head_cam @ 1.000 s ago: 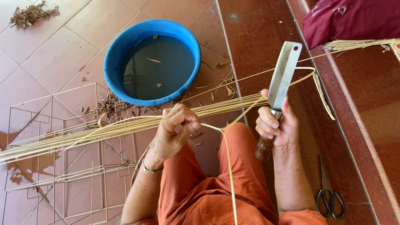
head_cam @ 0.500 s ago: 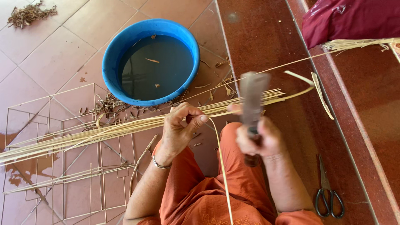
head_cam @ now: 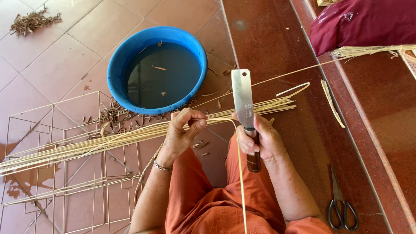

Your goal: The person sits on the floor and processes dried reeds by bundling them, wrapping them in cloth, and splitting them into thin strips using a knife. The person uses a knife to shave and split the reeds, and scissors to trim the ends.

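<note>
- Left hand (head_cam: 184, 130), centre of the frame, pinched shut on a thin cane strip (head_cam: 239, 173) running down over the orange-clad lap.
- Right hand (head_cam: 260, 141) just beside it, wrapped tight round the wooden handle of a cleaver (head_cam: 242, 102), blade pointing up.
- Bundle of cane strips (head_cam: 108, 141) across the middle-left, over a wire frame (head_cam: 65, 173).
- Blue basin (head_cam: 116, 69) of water above; scissors (head_cam: 340, 206) lower right on the floor.

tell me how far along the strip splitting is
Done: shavings lie by the blue basin, and one thin strip already hangs over the lap. In hand: the left hand pinches a strip at the bundle, while the right hand holds the cleaver blade up. Left: most of the bundle looks unworked across the wire frame, so probably early on.
</note>
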